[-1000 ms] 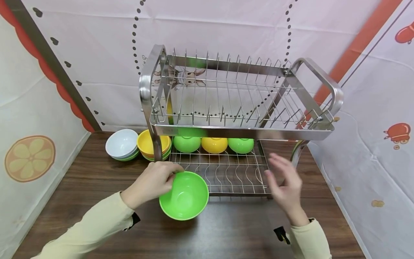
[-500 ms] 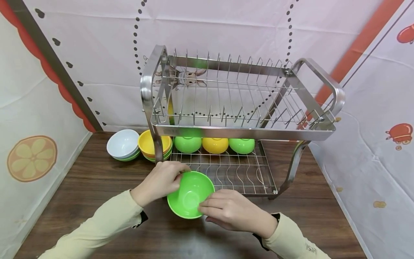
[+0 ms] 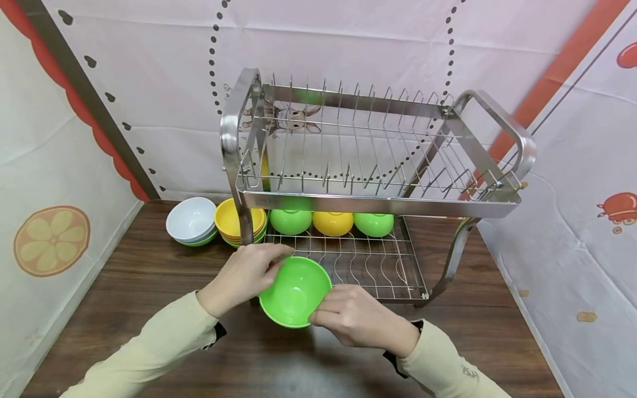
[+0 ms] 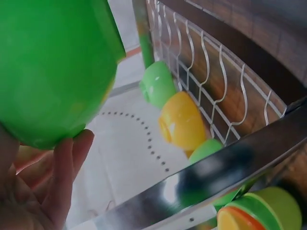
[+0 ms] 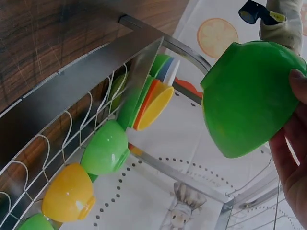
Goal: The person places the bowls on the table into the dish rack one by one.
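Note:
A green bowl (image 3: 296, 293) is held between both hands in front of the rack, its open side tilted up toward the head camera. My left hand (image 3: 247, 276) holds its left rim, thumb at the edge and fingers at the far side; the left wrist view has those fingers (image 4: 66, 155) against the green outer wall. On the lower right rim, my right hand (image 3: 359, 316) pinches the bowl. Thumb and fingers of this hand frame the bowl's edge (image 5: 254, 96) in the right wrist view.
A two-tier metal dish rack (image 3: 378, 204) stands behind the bowl. On its lower tier sit a green bowl (image 3: 291, 222), a yellow bowl (image 3: 333, 224) and another green bowl (image 3: 374, 225). Left of it are a white-topped stack (image 3: 191, 220) and a yellow-topped stack (image 3: 230, 218) of bowls.
My right hand has come in from the right side of the rack and taken hold of the bowl's rim. The bowl and left hand have shifted slightly right.

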`<move>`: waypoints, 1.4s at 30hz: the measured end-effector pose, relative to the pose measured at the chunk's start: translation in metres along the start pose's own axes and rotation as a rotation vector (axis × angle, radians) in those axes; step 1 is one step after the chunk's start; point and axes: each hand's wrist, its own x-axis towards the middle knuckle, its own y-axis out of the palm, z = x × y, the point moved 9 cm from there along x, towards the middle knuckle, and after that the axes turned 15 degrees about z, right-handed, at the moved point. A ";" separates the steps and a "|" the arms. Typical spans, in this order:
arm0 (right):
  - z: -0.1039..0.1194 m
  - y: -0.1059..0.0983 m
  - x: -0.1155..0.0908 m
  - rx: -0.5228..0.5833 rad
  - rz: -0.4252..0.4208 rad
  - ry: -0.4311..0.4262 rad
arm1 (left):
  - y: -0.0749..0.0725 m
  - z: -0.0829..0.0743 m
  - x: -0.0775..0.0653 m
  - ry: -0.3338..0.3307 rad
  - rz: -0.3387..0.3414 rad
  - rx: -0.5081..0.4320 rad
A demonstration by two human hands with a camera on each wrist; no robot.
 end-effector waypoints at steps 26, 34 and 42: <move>-0.119 0.093 -0.036 1.532 -0.871 0.655 | -0.037 0.064 -0.027 -0.172 -0.461 -0.419; -0.108 0.137 -0.015 1.759 -0.934 0.764 | -0.032 0.074 -0.028 -0.205 -0.452 -0.428; -0.102 0.166 -0.004 1.787 -0.913 0.885 | -0.031 0.077 -0.027 -0.226 -0.432 -0.420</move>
